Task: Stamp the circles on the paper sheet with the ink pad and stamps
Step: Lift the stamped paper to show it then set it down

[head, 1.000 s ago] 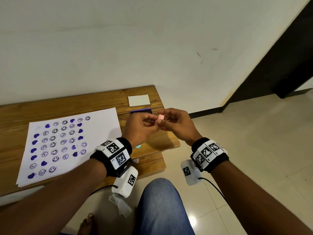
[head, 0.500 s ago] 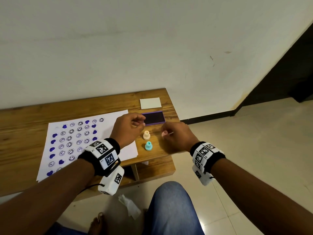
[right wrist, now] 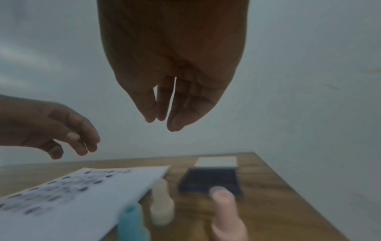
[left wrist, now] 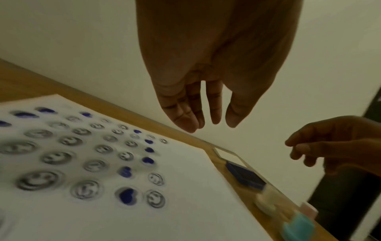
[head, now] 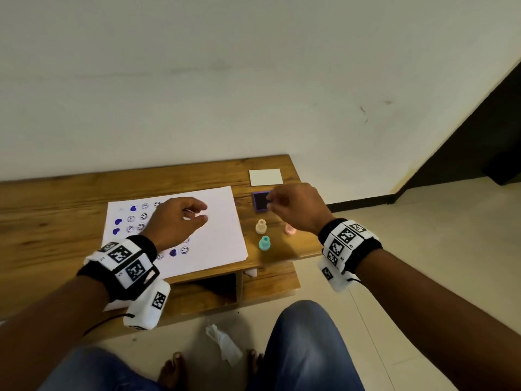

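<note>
The white paper sheet (head: pixel 217 221) lies on the wooden table (head: pixel 56 210), printed with smiley circles, several of them stamped with blue hearts (left wrist: pixel 125 197). My left hand (head: pixel 201 212) hovers over the sheet, fingers loosely curled and empty, as the left wrist view confirms (left wrist: pixel 206 125). My right hand (head: pixel 269 203) hangs above the purple ink pad (head: pixel 260 203), relaxed and empty (right wrist: pixel 163 124). A cream stamp (head: pixel 260 226), a teal stamp (head: pixel 264 243) and a pink stamp (head: pixel 290 229) stand on the table right of the sheet. My right wrist partly hides the pink one.
A white card or lid (head: pixel 265 177) lies behind the ink pad near the wall. The table's right edge (head: pixel 313 252) is close to the stamps. A crumpled tissue (head: pixel 224 344) lies on the tiled floor by my feet.
A second ago both hands held the pink stamp together in the air. It now stands on the table. My left hand has moved over the sheet, my right over the ink pad.
</note>
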`<state>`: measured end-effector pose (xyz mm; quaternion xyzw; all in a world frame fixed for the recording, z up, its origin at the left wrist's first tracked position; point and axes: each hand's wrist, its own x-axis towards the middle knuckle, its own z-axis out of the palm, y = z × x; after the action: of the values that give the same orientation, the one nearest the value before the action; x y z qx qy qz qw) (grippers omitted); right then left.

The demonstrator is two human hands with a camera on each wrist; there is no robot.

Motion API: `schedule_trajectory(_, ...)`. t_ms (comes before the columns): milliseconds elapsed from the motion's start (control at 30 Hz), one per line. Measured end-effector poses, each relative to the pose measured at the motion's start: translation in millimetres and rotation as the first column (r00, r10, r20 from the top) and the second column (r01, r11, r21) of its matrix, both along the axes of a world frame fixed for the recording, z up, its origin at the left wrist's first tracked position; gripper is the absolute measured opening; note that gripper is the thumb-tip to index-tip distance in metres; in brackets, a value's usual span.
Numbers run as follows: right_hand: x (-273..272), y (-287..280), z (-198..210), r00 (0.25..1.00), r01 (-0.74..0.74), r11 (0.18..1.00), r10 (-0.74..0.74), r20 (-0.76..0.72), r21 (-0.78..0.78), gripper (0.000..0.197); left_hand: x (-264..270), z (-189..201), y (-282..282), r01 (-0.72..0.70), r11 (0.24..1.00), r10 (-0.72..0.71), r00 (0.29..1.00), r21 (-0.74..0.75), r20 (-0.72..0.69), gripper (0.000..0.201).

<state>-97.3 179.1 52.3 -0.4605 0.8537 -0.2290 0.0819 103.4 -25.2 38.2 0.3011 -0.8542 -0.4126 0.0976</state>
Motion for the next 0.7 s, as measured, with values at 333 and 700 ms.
schedule_trajectory(333, 66, -102, -4, 0.99, 0.122, 0.927, -0.087, -0.113, 0.354, 0.032, 134, -13, -106, -0.191, 0.976, 0.214, 0.912, -0.1, 0.351, 0.033)
schedule_trajectory(700, 81, -116, -45, 0.948, 0.309, 0.851, -0.311, -0.065, 0.425, 0.042, 170, -59, -115, -0.221, 0.973, 0.191, 0.927, 0.059, 0.324, 0.052)
